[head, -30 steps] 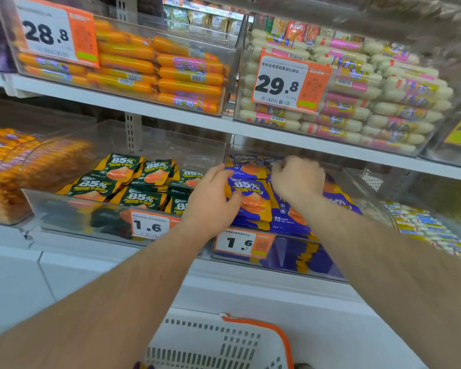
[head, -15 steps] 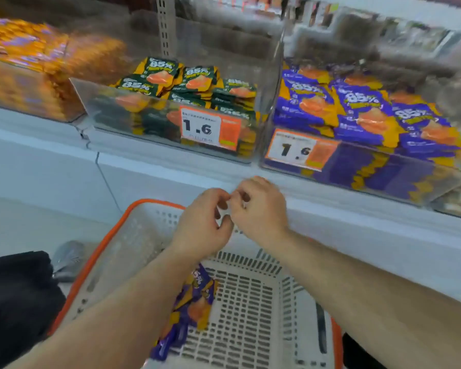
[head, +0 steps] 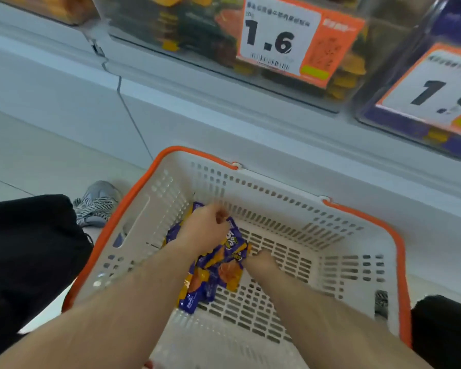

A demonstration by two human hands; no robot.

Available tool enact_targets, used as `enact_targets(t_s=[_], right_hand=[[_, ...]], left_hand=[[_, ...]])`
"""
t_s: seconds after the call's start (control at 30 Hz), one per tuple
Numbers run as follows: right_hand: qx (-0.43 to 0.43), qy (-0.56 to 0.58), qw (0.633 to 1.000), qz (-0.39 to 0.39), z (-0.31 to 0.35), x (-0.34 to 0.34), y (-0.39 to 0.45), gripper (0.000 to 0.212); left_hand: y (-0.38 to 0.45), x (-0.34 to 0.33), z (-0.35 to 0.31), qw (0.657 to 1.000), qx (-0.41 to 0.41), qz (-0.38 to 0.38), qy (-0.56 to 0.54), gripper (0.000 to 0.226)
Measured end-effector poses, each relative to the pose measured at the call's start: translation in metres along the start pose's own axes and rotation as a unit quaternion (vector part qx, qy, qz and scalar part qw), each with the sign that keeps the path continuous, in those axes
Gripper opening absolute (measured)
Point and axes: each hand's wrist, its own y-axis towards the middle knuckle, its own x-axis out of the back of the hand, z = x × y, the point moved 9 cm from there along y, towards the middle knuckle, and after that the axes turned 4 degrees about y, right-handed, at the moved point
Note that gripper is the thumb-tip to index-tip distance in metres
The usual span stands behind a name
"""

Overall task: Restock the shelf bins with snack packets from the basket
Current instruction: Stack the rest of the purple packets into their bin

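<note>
Both hands dig into a white basket (head: 357,235): the left hand (head: 202,227) grips purple snack packets (head: 218,270), the right hand (head: 261,262) reaches under, its grip hidden; a loose armful could spill.

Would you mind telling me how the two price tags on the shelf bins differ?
The left price tag shows whole; the right price tag is cut by the frame edge. The left fronts a bin of dark green packets, the right a bin of purple packets. Both are white and orange and read 1.6.

1. You're looking steeply down from your head into the basket (head: 290,209), close in.
2. The shelf bins (head: 224,49) just clip the top edge; it's your only view.
</note>
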Motion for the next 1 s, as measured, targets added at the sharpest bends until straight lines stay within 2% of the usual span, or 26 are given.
enact_targets(t_s=[0.03, 0.07, 0.13, 0.2, 0.43, 0.5, 0.6, 0.7, 0.8, 0.9, 1.0], right_hand=[[0.007, -0.003, 1.000, -0.007, -0.001, -0.002, 0.001, 0.054], [0.029, -0.025, 0.999, -0.013, 0.002, -0.004, 0.001, 0.057], [0.068, -0.078, 0.994, -0.031, 0.014, -0.008, 0.003, 0.054], [0.063, -0.085, 0.993, -0.043, 0.023, -0.013, 0.008, 0.052], [-0.028, 0.071, 0.994, -0.076, 0.022, -0.021, 0.028, 0.022], [-0.032, 0.079, 0.993, -0.081, 0.019, -0.018, 0.028, 0.017], [-0.020, 0.144, 0.987, -0.067, 0.018, -0.013, 0.023, 0.021], [0.004, 0.207, 0.977, -0.049, 0.022, 0.001, 0.011, 0.010], [0.081, 0.142, 0.984, -0.066, 0.032, 0.032, -0.007, 0.009], [0.154, 0.051, 0.983, -0.087, 0.047, 0.071, -0.034, 0.006], [0.216, -0.014, 0.972, -0.097, 0.070, 0.103, -0.066, 0.021]], left_hand=[[0.002, 0.000, 0.003, 1.000, 0.005, 0.000, -0.008, 0.024], [0.003, -0.001, 0.007, 1.000, 0.011, 0.000, -0.016, 0.022], [0.005, 0.000, 0.015, 0.999, 0.023, -0.005, -0.024, 0.017], [0.006, 0.001, 0.022, 0.999, 0.036, -0.012, -0.033, 0.017], [0.004, 0.002, 0.033, 0.997, 0.057, -0.014, -0.047, 0.019], [0.004, 0.001, 0.033, 0.997, 0.057, -0.012, -0.043, 0.018], [0.003, -0.001, 0.027, 0.997, 0.057, 0.003, -0.045, 0.020], [0.001, -0.001, 0.013, 0.998, 0.047, 0.010, -0.039, 0.023], [-0.006, -0.004, -0.002, 0.997, 0.052, 0.029, -0.051, 0.022], [-0.015, -0.013, -0.019, 0.996, 0.046, 0.074, -0.027, 0.032], [-0.028, -0.013, -0.035, 0.994, 0.030, 0.102, 0.027, 0.052]])
